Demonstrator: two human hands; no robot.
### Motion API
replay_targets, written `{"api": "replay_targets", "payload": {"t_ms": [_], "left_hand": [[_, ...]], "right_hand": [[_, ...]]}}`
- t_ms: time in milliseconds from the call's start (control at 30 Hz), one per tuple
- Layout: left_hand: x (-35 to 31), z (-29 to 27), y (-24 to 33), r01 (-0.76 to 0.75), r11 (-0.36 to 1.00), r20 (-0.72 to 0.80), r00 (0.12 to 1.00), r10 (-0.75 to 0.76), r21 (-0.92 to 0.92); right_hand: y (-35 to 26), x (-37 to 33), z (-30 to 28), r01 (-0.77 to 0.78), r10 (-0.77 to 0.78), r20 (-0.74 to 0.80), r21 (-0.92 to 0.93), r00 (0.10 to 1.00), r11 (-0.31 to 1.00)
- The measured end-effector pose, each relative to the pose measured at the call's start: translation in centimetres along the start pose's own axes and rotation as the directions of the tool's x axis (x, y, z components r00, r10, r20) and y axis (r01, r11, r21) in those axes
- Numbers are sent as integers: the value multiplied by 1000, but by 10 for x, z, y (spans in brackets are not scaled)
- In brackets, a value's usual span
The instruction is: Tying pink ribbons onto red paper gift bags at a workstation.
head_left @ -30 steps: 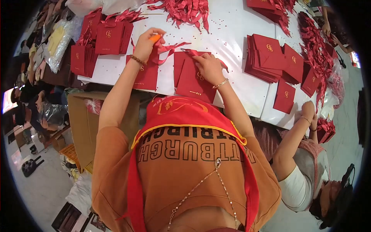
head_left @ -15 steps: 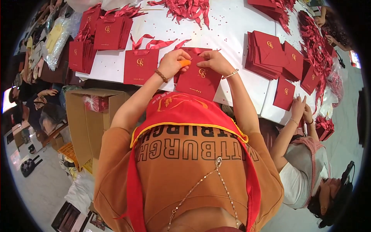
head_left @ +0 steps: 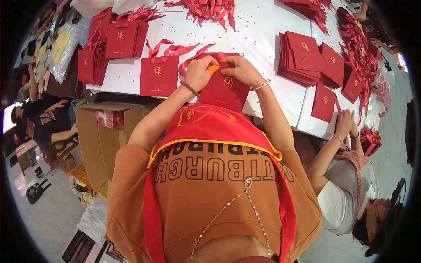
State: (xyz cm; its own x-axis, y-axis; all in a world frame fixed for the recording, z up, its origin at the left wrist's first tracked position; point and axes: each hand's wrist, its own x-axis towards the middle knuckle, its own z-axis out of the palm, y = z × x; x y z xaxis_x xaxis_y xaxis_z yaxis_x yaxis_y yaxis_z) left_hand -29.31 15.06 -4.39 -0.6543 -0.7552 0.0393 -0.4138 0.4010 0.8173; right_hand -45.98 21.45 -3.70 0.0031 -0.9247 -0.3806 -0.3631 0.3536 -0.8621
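A dark red paper gift bag (head_left: 224, 93) with a gold emblem lies flat before me at the table's near edge. At its upper left, my left hand (head_left: 198, 73) is closed, with an orange cover (head_left: 213, 69) on one digit; whatever its fingertips pinch is hidden. My right hand (head_left: 242, 71) grips the bag's upper part, the thumb on its front and the fingers curled near the top edge. Red ribbon (head_left: 186, 61) curves beside my left hand. Left of it lies another red bag (head_left: 158, 79) with a ribbon across its top.
Stacked red bags stand at the left (head_left: 125, 40) and right (head_left: 302, 57) of the white table (head_left: 263, 22). Heaped ribbons (head_left: 215, 11) lie at the far side. A cardboard box (head_left: 98, 144) stands below left. A co-worker's hands (head_left: 345, 125) work near a bag at the right.
My hands stay at the bag's top; my left hand has moved slightly right, and the bag has shifted a little. At the right, the co-worker's hands have shifted, with a ribbon strip now showing above them.
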Motion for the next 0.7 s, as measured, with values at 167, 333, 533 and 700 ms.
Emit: {"api": "replay_targets", "payload": {"t_ms": [167, 333, 533, 700], "left_hand": [[-2, 1, 1, 1, 1000, 12, 1000, -2, 30], [3, 2, -2, -121, 976, 36, 993, 116, 181], [4, 4, 15, -197, 915, 63, 980, 186, 353], [13, -19, 9, 53, 990, 187, 979, -77, 131]], "right_hand": [[-7, -4, -1, -23, 25, 33, -54, 999, 998], [0, 0, 6, 97, -107, -74, -129, 992, 987], [-5, 2, 7, -40, 40, -9, -99, 999, 994], [13, 4, 18, 154, -157, -111, -35, 981, 987]]}}
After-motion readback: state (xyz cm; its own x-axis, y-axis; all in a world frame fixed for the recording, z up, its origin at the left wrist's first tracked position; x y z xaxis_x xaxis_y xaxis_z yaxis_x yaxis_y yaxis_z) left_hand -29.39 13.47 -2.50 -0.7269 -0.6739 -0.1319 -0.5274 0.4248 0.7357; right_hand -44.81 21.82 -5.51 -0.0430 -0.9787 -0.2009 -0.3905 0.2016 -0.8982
